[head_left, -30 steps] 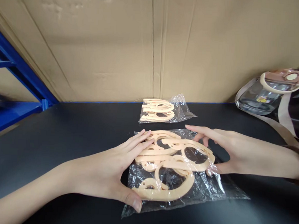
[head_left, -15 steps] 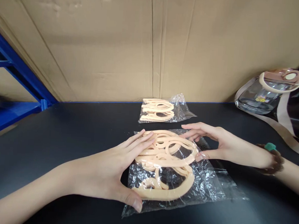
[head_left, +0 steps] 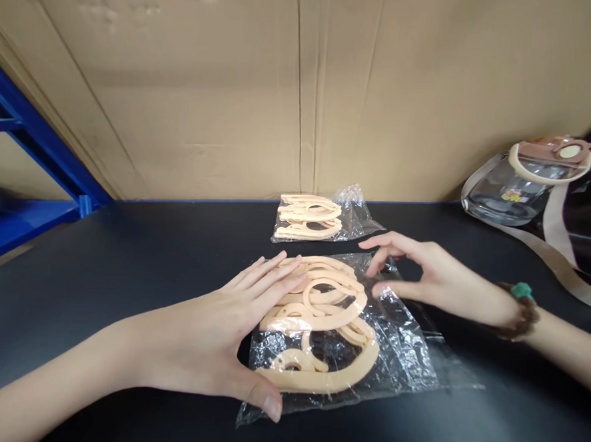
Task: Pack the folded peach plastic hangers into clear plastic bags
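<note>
A clear plastic bag (head_left: 397,354) of cream plastic pieces, which look like folding clothes hangers (head_left: 336,381), lies flat on the black tabletop. My left hand (head_left: 218,343) rests over its left end, fingers spread across the upper pieces and thumb at the lower left corner. Over the upper right part of the bag is my right hand (head_left: 417,272), with its fingers curved and apart and nothing between them. Whether its fingertips touch the film I cannot tell. Beyond the hands lies a second, similar bag of folded hangers (head_left: 308,216).
At the back right stands a clear water bottle (head_left: 515,188) with a brown lid and a beige strap (head_left: 558,224) trailing over the table (head_left: 173,253). Brown cardboard (head_left: 208,95) rises along the rear edge. A blue metal frame (head_left: 34,145) borders the left.
The upper hangers in the near bag have shifted left. My right hand has come off their right end and lifted slightly. My left hand has stayed nearly still.
</note>
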`<action>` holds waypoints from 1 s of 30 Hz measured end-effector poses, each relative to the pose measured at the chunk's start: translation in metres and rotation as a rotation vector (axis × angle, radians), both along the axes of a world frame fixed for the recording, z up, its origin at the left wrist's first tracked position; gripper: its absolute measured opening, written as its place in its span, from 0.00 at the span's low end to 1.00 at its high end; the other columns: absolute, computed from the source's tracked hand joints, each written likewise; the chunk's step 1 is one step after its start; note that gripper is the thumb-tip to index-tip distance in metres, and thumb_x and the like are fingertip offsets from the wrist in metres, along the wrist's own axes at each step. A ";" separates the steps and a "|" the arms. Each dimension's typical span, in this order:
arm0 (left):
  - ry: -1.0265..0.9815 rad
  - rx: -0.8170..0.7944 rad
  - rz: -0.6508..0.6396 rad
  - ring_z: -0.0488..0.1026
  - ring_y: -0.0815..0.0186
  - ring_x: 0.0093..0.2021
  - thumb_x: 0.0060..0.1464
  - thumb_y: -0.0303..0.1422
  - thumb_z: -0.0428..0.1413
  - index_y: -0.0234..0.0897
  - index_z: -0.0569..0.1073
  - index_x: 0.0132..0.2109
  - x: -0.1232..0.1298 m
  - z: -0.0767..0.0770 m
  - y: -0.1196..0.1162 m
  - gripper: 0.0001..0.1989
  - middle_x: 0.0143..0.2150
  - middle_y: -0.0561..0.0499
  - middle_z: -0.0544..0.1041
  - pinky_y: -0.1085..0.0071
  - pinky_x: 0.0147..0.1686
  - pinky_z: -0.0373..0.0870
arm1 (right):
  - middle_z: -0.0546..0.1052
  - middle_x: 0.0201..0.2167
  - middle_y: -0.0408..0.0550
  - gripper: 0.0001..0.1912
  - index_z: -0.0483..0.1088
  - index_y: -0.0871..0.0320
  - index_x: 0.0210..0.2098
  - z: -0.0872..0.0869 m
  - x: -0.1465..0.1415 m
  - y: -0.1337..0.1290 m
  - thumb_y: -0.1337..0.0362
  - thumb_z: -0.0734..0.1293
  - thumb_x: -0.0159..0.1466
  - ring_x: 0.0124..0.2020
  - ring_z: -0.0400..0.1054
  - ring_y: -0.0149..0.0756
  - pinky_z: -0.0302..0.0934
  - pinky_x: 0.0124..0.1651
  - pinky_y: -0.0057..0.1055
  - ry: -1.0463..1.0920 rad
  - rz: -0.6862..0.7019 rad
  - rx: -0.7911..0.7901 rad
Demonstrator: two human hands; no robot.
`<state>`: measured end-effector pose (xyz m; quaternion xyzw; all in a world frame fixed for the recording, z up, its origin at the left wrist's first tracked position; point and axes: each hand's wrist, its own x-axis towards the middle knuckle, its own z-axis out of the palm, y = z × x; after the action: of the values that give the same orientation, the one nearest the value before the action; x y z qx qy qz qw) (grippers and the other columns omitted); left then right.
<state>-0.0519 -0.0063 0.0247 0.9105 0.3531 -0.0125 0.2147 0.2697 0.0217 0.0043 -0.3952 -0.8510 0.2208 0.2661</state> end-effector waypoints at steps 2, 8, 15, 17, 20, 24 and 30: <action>-0.076 0.086 -0.008 0.35 0.48 0.72 0.52 0.59 0.54 0.48 0.40 0.72 0.009 0.005 -0.005 0.50 0.74 0.48 0.41 0.49 0.68 0.40 | 0.77 0.42 0.46 0.14 0.70 0.51 0.47 0.004 0.015 0.011 0.54 0.65 0.65 0.44 0.72 0.39 0.65 0.49 0.39 -0.083 -0.072 0.150; -0.131 0.164 -0.207 0.45 0.53 0.72 0.59 0.54 0.50 0.38 0.55 0.69 0.050 0.012 -0.012 0.38 0.72 0.46 0.53 0.57 0.68 0.48 | 0.72 0.50 0.51 0.14 0.70 0.52 0.49 0.000 0.040 0.035 0.65 0.59 0.67 0.53 0.66 0.43 0.61 0.56 0.45 -0.291 0.019 0.265; -0.034 0.283 -0.276 0.45 0.43 0.71 0.62 0.56 0.42 0.28 0.57 0.68 0.084 -0.008 -0.018 0.40 0.71 0.35 0.51 0.44 0.65 0.48 | 0.70 0.52 0.51 0.13 0.72 0.51 0.50 -0.002 0.039 0.035 0.57 0.63 0.67 0.54 0.65 0.43 0.61 0.57 0.46 -0.271 0.078 0.201; -0.029 0.291 -0.290 0.44 0.43 0.71 0.62 0.56 0.41 0.28 0.56 0.68 0.086 -0.009 -0.018 0.39 0.71 0.36 0.50 0.44 0.65 0.47 | 0.69 0.52 0.51 0.16 0.70 0.50 0.53 0.000 0.040 0.036 0.56 0.63 0.67 0.54 0.65 0.42 0.60 0.58 0.45 -0.245 0.101 0.163; -0.038 0.278 -0.307 0.42 0.45 0.71 0.63 0.55 0.41 0.30 0.56 0.68 0.085 -0.009 -0.015 0.39 0.72 0.38 0.49 0.45 0.66 0.45 | 0.68 0.51 0.50 0.15 0.72 0.50 0.51 0.006 0.039 0.035 0.54 0.64 0.67 0.54 0.65 0.40 0.59 0.58 0.43 -0.196 0.172 0.078; -0.073 0.272 -0.339 0.41 0.47 0.72 0.61 0.56 0.44 0.30 0.57 0.68 0.083 -0.013 -0.011 0.39 0.72 0.39 0.48 0.47 0.68 0.41 | 0.68 0.48 0.49 0.12 0.74 0.55 0.35 0.012 0.033 0.030 0.55 0.64 0.66 0.53 0.64 0.40 0.58 0.58 0.42 -0.098 0.180 -0.023; -0.165 0.253 -0.393 0.41 0.46 0.72 0.60 0.54 0.49 0.28 0.57 0.67 0.085 -0.015 -0.011 0.40 0.72 0.36 0.49 0.49 0.68 0.42 | 0.75 0.41 0.47 0.12 0.69 0.57 0.35 0.006 0.016 0.020 0.55 0.63 0.67 0.44 0.69 0.36 0.62 0.50 0.38 0.130 0.129 -0.230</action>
<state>0.0331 -0.0168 0.0099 0.9793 0.1490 0.0649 0.1204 0.2855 0.0415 0.0100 -0.3523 -0.8247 0.3587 0.2591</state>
